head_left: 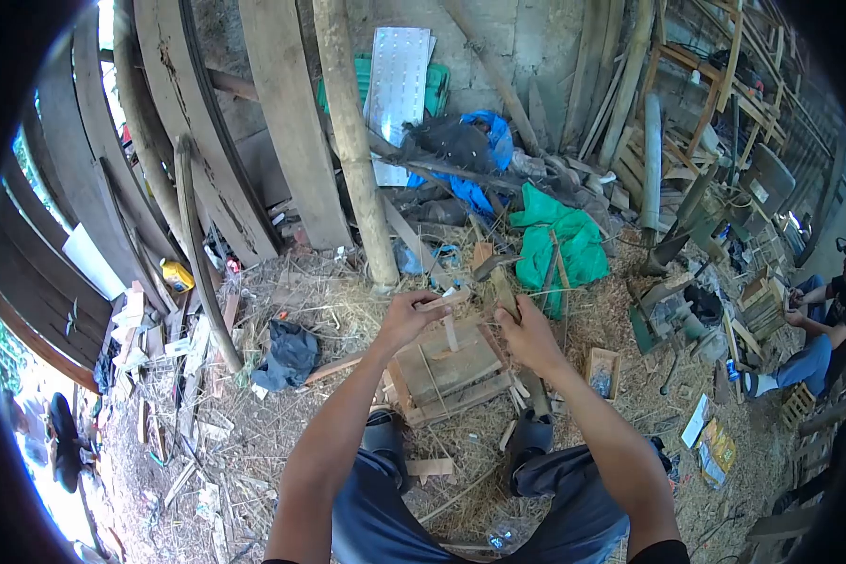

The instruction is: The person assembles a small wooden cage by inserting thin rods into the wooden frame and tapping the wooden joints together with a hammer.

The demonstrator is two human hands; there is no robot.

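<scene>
My left hand (406, 321) is closed around a short pale wood piece (445, 301) above a low wooden bench (446, 371). Below that piece a thin pale wood strip (451, 334) stands upright over the bench top; whether the two are joined I cannot tell. My right hand (528, 334) grips the wooden handle of a hammer-like tool (505, 289), its dark metal head (489, 268) up and beyond my fingers. The tool's head is apart from the wood piece in my left hand. My feet in dark shoes flank the bench.
Wood scraps and shavings cover the ground. A wooden post (352, 141) stands ahead, with a green sheet (559, 235) and blue tarp (479, 193) behind. A small wooden box (603, 373) lies at right. Farther right sits another person (813, 324). A black bag (288, 355) lies left.
</scene>
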